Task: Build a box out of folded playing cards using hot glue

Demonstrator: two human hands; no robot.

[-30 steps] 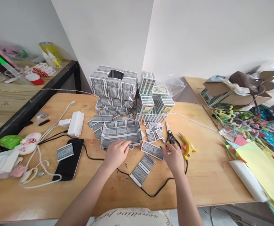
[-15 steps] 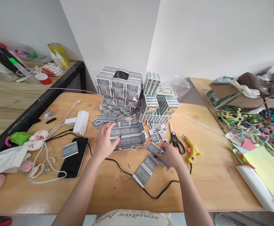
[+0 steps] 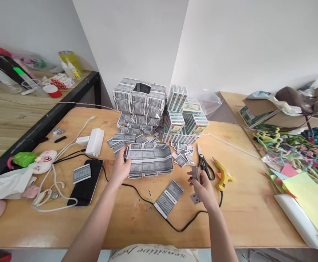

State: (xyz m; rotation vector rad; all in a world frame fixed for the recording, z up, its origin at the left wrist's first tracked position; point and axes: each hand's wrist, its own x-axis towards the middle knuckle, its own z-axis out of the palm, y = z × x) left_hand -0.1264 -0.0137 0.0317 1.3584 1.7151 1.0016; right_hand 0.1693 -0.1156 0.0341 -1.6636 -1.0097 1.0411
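An open rectangular tray (image 3: 149, 162) made of grey-patterned playing cards lies on the table in front of me. My left hand (image 3: 120, 169) is closed on the tray's left end wall, thumb towards the inside. To the right, my right hand (image 3: 205, 187) pinches playing cards (image 3: 195, 173), seen nearly edge-on; how many I cannot tell. Below that hand a face-up card (image 3: 194, 198) shows red diamonds. Joined cards (image 3: 170, 198) lie face down between the tray and the black cable. Cut card pieces (image 3: 183, 154) are scattered at the tray's right.
Behind the tray stand a card-built box (image 3: 139, 103) and stacked card packs (image 3: 181, 118). Black-handled scissors (image 3: 206, 167) and a yellow glue gun (image 3: 223, 175) lie right. A tablet-like black device (image 3: 86, 187), white cables and a white adapter (image 3: 95, 142) are left.
My left hand has moved from over the tray onto its left end. The tray has shifted slightly right and towards me. My right hand has lifted cards from the table.
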